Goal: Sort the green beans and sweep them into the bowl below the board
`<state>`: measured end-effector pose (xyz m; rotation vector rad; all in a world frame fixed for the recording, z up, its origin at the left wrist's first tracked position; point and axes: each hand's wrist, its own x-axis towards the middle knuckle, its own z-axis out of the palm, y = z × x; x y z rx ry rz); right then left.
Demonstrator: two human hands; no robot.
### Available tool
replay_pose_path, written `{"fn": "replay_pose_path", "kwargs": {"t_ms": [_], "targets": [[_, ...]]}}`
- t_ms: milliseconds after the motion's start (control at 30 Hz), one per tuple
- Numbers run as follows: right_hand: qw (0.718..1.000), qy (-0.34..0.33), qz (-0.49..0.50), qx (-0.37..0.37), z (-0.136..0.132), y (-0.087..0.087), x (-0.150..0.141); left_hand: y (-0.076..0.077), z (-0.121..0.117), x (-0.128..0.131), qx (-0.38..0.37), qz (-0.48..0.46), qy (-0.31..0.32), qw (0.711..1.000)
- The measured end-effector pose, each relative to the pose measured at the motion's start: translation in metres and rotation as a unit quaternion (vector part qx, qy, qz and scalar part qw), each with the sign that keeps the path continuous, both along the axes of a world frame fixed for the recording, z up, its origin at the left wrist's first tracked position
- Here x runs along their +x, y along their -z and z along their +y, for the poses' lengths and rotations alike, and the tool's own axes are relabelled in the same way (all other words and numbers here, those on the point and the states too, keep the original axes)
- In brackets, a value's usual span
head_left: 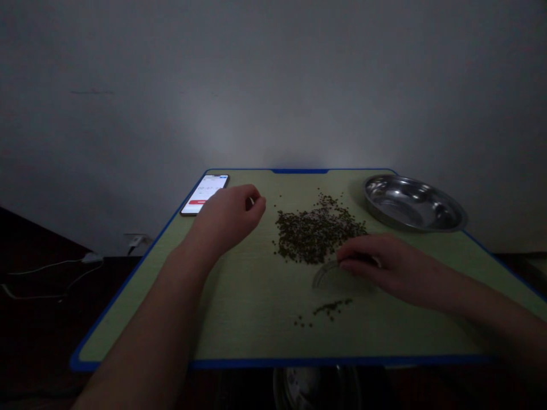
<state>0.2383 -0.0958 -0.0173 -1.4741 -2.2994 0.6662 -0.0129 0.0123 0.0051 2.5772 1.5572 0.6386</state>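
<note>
My right hand [380,265] pinches a clear protractor [320,278] by its edge, low over the table and just in front of a pile of small dark grains [314,230]. The protractor's curved, marked edge shows to the left of the fingers; the rest is faint or covered by the hand. A short line of loose grains [331,307] lies nearer the front. Left of the pile, my left hand [233,213] is loosely closed, thumb against the curled fingers, with nothing visible in it. It partly covers a phone [205,193] whose lit screen shows a timer.
A shallow steel bowl [412,202] stands at the table's back right. The pale green table [252,324] has a blue rim and meets a grey wall. Below its front edge is another metal vessel [316,390]. A white cable [89,259] runs at the left.
</note>
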Motion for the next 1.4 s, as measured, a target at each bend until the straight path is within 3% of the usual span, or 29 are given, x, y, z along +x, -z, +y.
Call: {"fn": "replay_pose_path", "kwargs": {"t_ms": [167, 400, 667, 867, 1167, 1400], "targets": [[0.999, 0.029, -0.023, -0.014, -0.008, 0.007, 0.003, 0.000, -0.001, 0.001, -0.003, -0.003, 0.001, 1.000], [0.999, -0.007, -0.048, 0.002, -0.005, 0.009, -0.021, 0.001, 0.000, 0.000, 0.001, 0.009, 0.003, 1.000], [0.990, -0.130, -0.033, 0.039, 0.011, 0.002, -0.043, -0.001, -0.002, 0.003, -0.004, 0.022, 0.001, 1.000], [0.983, -0.185, -0.011, 0.018, 0.013, 0.001, -0.045, 0.000, -0.001, 0.002, -0.004, 0.018, 0.007, 1.000], [0.987, -0.161, -0.006, -0.005, 0.003, 0.001, -0.032, 0.000, -0.003, 0.002, -0.002, 0.025, -0.003, 1.000], [0.997, -0.079, -0.003, 0.001, 0.000, 0.001, -0.017, -0.001, -0.002, 0.002, -0.011, 0.027, -0.002, 1.000]]}}
